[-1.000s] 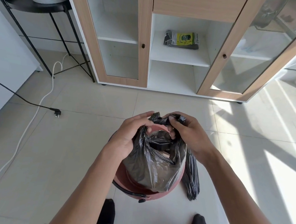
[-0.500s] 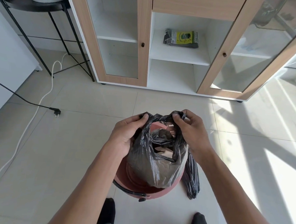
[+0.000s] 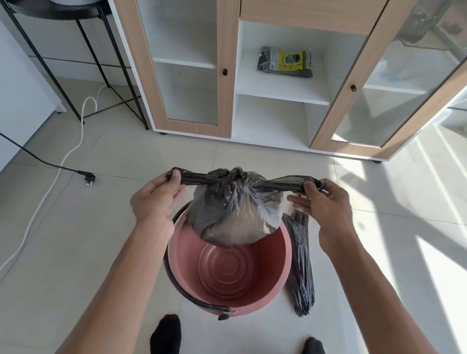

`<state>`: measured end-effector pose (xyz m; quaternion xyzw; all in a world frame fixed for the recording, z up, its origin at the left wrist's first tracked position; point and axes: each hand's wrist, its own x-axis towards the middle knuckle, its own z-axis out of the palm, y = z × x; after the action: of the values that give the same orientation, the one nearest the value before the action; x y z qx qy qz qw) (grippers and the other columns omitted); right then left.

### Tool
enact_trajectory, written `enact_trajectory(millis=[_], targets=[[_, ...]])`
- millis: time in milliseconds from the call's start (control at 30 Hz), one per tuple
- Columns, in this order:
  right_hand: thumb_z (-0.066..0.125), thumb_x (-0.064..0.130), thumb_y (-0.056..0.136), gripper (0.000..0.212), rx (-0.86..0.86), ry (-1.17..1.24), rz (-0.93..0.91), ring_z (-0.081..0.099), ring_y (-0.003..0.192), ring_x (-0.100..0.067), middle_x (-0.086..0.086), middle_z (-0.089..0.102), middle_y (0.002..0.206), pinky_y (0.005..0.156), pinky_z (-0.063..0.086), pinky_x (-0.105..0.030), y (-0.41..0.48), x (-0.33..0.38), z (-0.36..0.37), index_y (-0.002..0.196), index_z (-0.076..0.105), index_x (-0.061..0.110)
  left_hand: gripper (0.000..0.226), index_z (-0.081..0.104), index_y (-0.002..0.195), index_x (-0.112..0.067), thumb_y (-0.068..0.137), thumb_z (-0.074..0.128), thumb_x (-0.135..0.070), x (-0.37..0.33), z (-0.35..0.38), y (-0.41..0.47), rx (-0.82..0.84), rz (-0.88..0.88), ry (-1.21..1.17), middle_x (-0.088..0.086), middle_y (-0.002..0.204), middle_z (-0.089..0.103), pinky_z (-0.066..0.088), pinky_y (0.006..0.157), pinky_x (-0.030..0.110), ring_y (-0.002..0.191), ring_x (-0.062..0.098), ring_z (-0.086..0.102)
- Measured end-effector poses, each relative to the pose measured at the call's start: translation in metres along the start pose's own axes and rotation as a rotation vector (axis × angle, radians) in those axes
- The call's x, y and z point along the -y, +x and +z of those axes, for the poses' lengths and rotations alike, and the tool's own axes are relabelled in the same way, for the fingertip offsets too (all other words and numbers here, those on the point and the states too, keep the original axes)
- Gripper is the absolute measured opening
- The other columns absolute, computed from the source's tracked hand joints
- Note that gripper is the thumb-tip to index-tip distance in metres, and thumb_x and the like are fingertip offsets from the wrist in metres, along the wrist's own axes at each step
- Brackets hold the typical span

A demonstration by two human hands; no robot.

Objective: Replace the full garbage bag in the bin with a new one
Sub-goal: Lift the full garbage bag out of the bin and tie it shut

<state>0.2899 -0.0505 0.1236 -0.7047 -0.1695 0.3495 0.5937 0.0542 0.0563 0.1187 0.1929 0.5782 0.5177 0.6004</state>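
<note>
Two twisted ends of the full garbage bag (image 3: 235, 209) were stretched out sideways, one pinched in each hand, with a bunched knot between them at the bag's top; judging by that pull, the person was tightening the knot so nothing would spill on the way out. The left hand (image 3: 157, 196) gripped its end between thumb and curled fingers, palm toward the bag, and the right hand (image 3: 321, 201) clamped the other end the same way, its lower fingers spread loosely toward the bag. The bag hung clear in the air above the far rim of the pink bin (image 3: 283, 264), touching nothing but the hands. It bulged round and tight, though what filled it could not be seen through the dark plastic. The bin stood on the tiled floor (image 3: 59, 234) just ahead of the person's socked feet, its ribbed bottom bare and its black handle (image 3: 181, 288) folded down along the near side. A new bag (image 3: 300, 265), flat and crumpled lengthwise, lay on the floor just beside the bin's right wall, probably set there to be within reach once the bin was free. Farther off, the open cabinet (image 3: 281, 92) held a pack of bags (image 3: 286, 62) on its middle shelf; the space below looked empty.
</note>
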Motion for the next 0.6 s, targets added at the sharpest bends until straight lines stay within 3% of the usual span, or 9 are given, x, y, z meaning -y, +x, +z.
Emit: enact_trajectory(millis=[167,267,367,433,500,600], targets=[[0.054,0.007,0.100,0.008,-0.065,0.017,0.026,0.072,0.052,-0.013,-0.022,0.069,0.094,0.054,0.059,-0.022,0.002,0.001,-0.008,0.093,0.058,0.005,0.010,0.068,0.082,-0.007,0.082,0.078,-0.002,-0.009,-0.012,0.014,-0.072,0.058,-0.007,0.008,0.086,0.070,0.060,0.063,0.018,0.068,0.013,0.069],[0.053,0.007,0.100,0.009,-0.061,0.035,0.027,0.073,0.056,-0.016,-0.017,0.068,0.098,0.058,0.061,-0.024,0.002,0.003,-0.010,0.092,0.057,0.005,0.016,0.071,0.097,-0.001,0.083,0.078,-0.004,-0.009,-0.015,0.017,-0.058,0.076,0.032,0.008,0.087,0.070,0.061,0.069,0.021,0.068,0.011,0.069],[0.052,0.014,0.101,0.012,0.002,0.084,0.030,0.076,0.078,-0.026,-0.012,0.068,0.101,0.083,0.061,-0.036,0.004,0.006,-0.016,0.105,0.060,0.005,0.013,0.070,0.095,-0.010,0.085,0.077,-0.014,-0.011,-0.016,0.017,0.036,0.089,0.137,0.004,0.088,0.072,0.059,0.064,0.016,0.066,0.008,0.070],[0.050,0.018,0.103,0.020,0.046,0.117,0.019,0.075,0.089,-0.030,-0.012,0.071,0.104,0.090,0.058,-0.041,0.003,0.009,-0.020,0.111,0.061,0.003,0.006,0.070,0.093,-0.018,0.089,0.073,-0.022,-0.015,-0.013,0.013,0.128,0.116,0.205,0.000,0.091,0.074,0.057,0.067,0.014,0.072,0.006,0.072],[0.046,0.020,0.105,0.026,0.102,0.134,0.021,0.075,0.091,-0.030,-0.014,0.073,0.107,0.089,0.058,-0.040,0.000,0.011,-0.020,0.115,0.061,0.001,0.008,0.071,0.096,-0.022,0.093,0.068,-0.028,-0.018,-0.007,0.007,0.234,0.149,0.240,-0.005,0.095,0.074,0.055,0.077,0.016,0.086,0.006,0.071],[0.042,0.023,0.106,0.026,0.184,0.206,0.065,0.074,0.080,-0.028,-0.011,0.075,0.093,0.078,0.062,-0.035,-0.005,0.013,-0.013,0.103,0.061,0.007,0.016,0.070,0.105,-0.023,0.094,0.064,-0.033,-0.011,0.003,-0.003,0.356,0.171,0.271,-0.008,0.103,0.073,0.050,0.094,0.025,0.105,0.010,0.066]])
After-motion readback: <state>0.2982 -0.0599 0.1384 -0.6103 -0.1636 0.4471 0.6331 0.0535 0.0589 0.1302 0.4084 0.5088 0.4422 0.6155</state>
